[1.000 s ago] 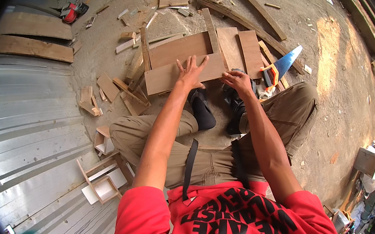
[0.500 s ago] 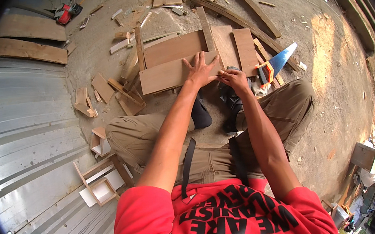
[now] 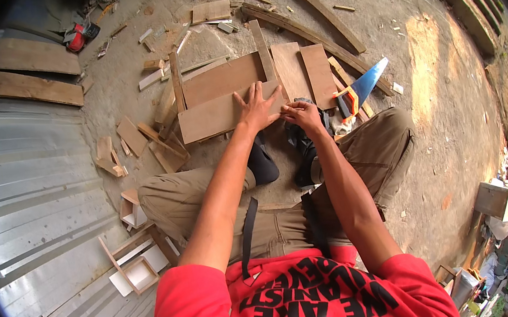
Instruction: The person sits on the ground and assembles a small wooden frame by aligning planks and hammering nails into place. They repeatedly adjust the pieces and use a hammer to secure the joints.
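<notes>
My left hand lies with fingers spread on a light brown plywood board, pressing on its right part. At the board's right end, my right hand has its fingertips pinched together; what they hold, if anything, is too small to make out. The board rests along the near side of a box-like wooden assembly, with a thin upright strip at the right and another strip at the left. Behind the board, a second brown panel spans between these strips.
A handsaw with a blue blade and orange-black handle lies right of two plywood pieces. Long beams and offcuts lie beyond. Left are corrugated metal sheets and a small wooden frame. My bent legs flank the work.
The whole view has shifted slightly, so the scene sits a little further left. Both hands keep their places on the board.
</notes>
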A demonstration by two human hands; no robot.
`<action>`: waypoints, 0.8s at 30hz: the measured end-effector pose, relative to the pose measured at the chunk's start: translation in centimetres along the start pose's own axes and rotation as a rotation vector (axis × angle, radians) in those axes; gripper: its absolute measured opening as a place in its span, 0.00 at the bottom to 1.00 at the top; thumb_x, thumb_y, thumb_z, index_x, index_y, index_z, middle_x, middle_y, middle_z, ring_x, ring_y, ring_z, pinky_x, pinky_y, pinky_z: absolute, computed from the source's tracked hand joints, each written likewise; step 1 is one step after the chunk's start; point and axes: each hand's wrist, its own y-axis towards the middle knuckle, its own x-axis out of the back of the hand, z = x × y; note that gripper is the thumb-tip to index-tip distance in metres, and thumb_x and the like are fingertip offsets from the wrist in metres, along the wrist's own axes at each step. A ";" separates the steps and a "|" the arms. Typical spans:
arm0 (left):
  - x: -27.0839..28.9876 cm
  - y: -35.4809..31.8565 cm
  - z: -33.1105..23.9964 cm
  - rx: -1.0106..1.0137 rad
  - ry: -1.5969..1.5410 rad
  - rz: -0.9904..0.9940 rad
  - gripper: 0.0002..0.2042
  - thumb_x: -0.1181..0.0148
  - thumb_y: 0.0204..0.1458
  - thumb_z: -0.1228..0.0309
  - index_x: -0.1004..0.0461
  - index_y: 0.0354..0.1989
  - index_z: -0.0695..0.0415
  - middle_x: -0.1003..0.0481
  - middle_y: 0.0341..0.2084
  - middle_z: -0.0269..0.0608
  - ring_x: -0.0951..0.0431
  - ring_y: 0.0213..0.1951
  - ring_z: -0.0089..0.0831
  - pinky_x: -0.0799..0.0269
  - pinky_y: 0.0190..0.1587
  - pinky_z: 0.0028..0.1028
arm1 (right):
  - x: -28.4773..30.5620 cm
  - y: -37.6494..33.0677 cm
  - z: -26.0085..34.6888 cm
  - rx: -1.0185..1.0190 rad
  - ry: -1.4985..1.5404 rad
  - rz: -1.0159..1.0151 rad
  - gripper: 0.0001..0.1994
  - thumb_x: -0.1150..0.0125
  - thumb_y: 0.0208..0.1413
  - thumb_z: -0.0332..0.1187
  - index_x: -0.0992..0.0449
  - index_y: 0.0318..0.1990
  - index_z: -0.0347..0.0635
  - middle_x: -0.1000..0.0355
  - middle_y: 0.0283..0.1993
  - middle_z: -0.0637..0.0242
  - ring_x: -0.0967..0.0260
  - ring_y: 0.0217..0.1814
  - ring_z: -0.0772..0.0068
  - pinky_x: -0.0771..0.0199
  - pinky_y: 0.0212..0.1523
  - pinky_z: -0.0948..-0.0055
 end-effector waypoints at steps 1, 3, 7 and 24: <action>0.1 -0.1 0.0 0.003 -0.006 0.000 0.46 0.34 0.48 0.44 0.54 0.75 0.30 0.55 0.73 0.58 0.57 0.74 0.52 0.63 0.62 0.81 | 0.0 0.1 -0.1 0.012 -0.025 -0.006 0.12 0.33 0.60 0.32 0.22 0.44 0.31 0.20 0.41 0.60 0.20 0.40 0.71 0.19 0.41 0.78; 0.3 -0.2 -0.1 0.013 -0.024 -0.008 0.50 0.32 0.45 0.42 0.55 0.76 0.34 0.54 0.73 0.55 0.56 0.75 0.50 0.63 0.63 0.79 | 0.0 0.3 -0.2 0.036 -0.076 -0.021 0.12 0.33 0.60 0.31 0.22 0.44 0.31 0.20 0.41 0.60 0.20 0.39 0.72 0.19 0.41 0.78; 0.8 0.0 0.4 0.068 -0.092 -0.004 0.58 0.30 0.39 0.38 0.57 0.76 0.48 0.53 0.74 0.45 0.56 0.75 0.43 0.64 0.66 0.75 | -0.5 0.6 -0.5 0.091 -0.172 -0.072 0.13 0.33 0.60 0.32 0.22 0.44 0.28 0.22 0.39 0.59 0.21 0.38 0.72 0.19 0.40 0.78; -3.8 -11.6 19.8 1.082 -1.025 -0.249 0.43 0.45 0.56 0.39 0.40 0.67 0.66 0.37 0.65 0.58 0.37 0.67 0.52 0.41 0.66 0.45 | -0.5 0.6 -0.9 0.141 -0.122 -0.052 0.19 0.35 0.61 0.30 0.26 0.54 0.25 0.21 0.42 0.54 0.20 0.40 0.68 0.18 0.44 0.74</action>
